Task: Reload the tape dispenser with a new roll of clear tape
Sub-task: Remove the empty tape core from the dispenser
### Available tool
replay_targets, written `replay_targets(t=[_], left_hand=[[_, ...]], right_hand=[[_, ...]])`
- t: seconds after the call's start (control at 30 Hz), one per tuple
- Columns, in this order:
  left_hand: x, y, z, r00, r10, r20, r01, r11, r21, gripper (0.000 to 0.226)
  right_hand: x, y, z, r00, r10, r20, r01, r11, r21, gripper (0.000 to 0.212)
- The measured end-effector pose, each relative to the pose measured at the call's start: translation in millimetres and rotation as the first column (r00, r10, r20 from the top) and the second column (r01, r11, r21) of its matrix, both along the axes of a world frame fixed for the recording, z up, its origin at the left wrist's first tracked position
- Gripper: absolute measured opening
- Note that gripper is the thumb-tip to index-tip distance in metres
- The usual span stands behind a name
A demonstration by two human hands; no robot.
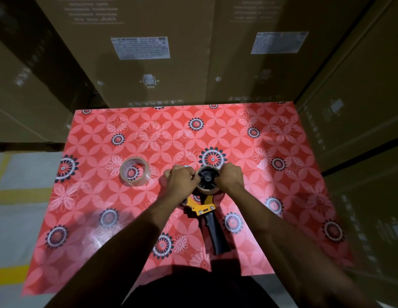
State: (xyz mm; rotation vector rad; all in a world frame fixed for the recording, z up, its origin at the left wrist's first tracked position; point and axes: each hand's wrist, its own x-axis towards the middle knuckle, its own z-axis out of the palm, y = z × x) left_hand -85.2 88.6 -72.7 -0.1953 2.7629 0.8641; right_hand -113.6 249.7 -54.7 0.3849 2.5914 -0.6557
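Two bare forearms, unsleeved to the frame edge; left hand point(181, 179) and right hand point(230, 177) ungloved, without rings; dark garment below.

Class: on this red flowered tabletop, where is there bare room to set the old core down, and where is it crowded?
Bare: the far strip between the brown cardboard boxes and the hands; the right side beyond the right hand; the near-left corner. Crowded: the middle, where the clear tape roll, the left hand and the yellow-and-black tape dispenser sit close on the red flowered tabletop.
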Motion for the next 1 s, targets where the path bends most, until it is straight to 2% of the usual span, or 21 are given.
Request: replay_targets(t=[0.1, 0.13, 0.17, 0.23, 0.27, 0.33, 0.4, 0.5, 0.63, 0.8, 0.9, 1.0], left_hand=[[2.3, -3.8, 9.8, 0.996, 0.012, -0.090, -0.006, 0.998, 0.061, 0.017], [4.8, -6.1, 14.2, 0.991, 0.061, -0.121, -0.041, 0.986, 0.159, 0.018], [6.8, -8.6, 18.5, 0.987, 0.131, -0.089, -0.099, 0.948, 0.303, 0.020], [8.0, -11.4, 27.5, 0.960, 0.192, 0.204, -0.273, 0.803, 0.531, 0.040], [8.7, -12.5, 29.8, 0.929, 0.145, 0.340, -0.325, 0.760, 0.563, 0.054], [7.6, -15.2, 30.9, 0.895, 0.042, 0.444, -0.297, 0.799, 0.523, 0.073], [4.1, -15.3, 32.3, 0.882, -0.017, 0.471, -0.255, 0.823, 0.508, 0.086], [-5.6, -14.0, 33.3, 0.831, -0.106, 0.545, -0.225, 0.833, 0.506, 0.097], [-13.6, -13.8, 39.3, 0.774, -0.198, 0.601, -0.192, 0.831, 0.521, 0.096], [-21.6, -7.4, 43.0, 0.755, -0.183, 0.629, -0.231, 0.825, 0.516, 0.108], [-23.7, -9.8, 42.4, 0.755, -0.162, 0.635, -0.226, 0.845, 0.484, 0.120], [-25.5, -9.4, 45.3, 0.754, -0.163, 0.636, -0.213, 0.855, 0.472, 0.123]], right_hand=[[9.3, 16.1, -3.7, 1.000, -0.013, -0.017, 0.010, 0.983, -0.186, 0.020], [12.9, 23.5, -5.1, 0.998, -0.061, -0.003, 0.057, 0.954, -0.296, 0.019], [16.6, 30.6, -6.5, 0.993, -0.110, 0.034, 0.115, 0.910, -0.400, 0.017], [23.4, 41.9, -9.6, 0.988, -0.121, 0.094, 0.153, 0.836, -0.527, 0.026], [26.0, 44.7, -11.9, 0.992, -0.082, 0.096, 0.122, 0.821, -0.558, 0.037], [30.7, 44.2, -13.6, 0.999, 0.016, 0.048, 0.016, 0.797, -0.604, 0.057], [33.0, 38.3, -13.7, 0.991, 0.112, -0.070, -0.132, 0.823, -0.552, 0.072], [33.2, 26.9, -17.1, 0.949, 0.245, -0.197, -0.302, 0.883, -0.359, 0.092], [36.6, 14.3, -25.0, 0.959, 0.208, -0.195, -0.252, 0.937, -0.242, 0.110], [35.7, 7.7, -30.0, 0.949, 0.150, -0.276, -0.202, 0.964, -0.171, 0.098], [35.2, 13.5, -29.5, 0.932, 0.159, -0.325, -0.226, 0.957, -0.180, 0.091], [34.3, 21.2, -27.7, 0.918, 0.156, -0.364, -0.250, 0.942, -0.224, 0.083]])
